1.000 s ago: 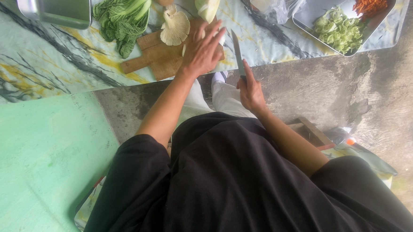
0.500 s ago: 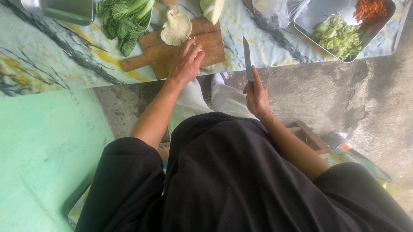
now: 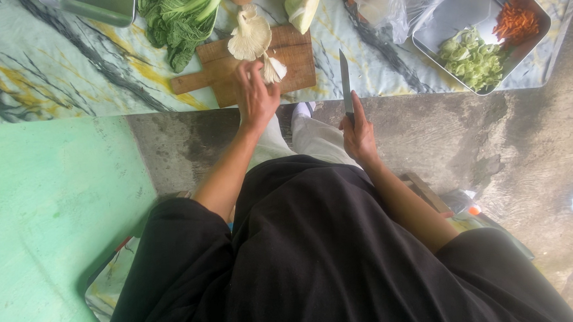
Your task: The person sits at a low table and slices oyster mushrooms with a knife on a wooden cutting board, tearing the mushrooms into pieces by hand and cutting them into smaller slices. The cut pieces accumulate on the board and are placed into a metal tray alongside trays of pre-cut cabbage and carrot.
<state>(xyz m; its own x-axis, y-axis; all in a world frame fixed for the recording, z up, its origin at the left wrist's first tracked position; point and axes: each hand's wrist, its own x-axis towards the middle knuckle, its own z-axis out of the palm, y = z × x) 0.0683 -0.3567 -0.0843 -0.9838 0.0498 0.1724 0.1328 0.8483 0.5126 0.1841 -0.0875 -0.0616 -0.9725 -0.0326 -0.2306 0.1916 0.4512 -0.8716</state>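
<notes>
A patterned cloth (image 3: 46,69) is spread across the top of the frame. At upper centre, a wooden cutting board (image 3: 294,59) is seen bearing an oyster mushroom (image 3: 249,39), touched by the loosely curled left hand (image 3: 257,94). A knife (image 3: 345,79) is gripped, blade up, by the closed right hand (image 3: 358,131), centre frame.

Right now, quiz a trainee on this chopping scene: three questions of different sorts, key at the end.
1. True or false: the right hand holds the knife with its blade pointing up toward the cloth-covered surface.
2. What do the left hand fingers touch? A) leafy greens B) pale mushroom on the wooden cutting board C) metal tray
3. Fill in: the metal tray holds shredded green vegetable and shredded ____ vegetable.

Key: 1 true; 2 B, the mushroom on the board; 3 orange.
</notes>
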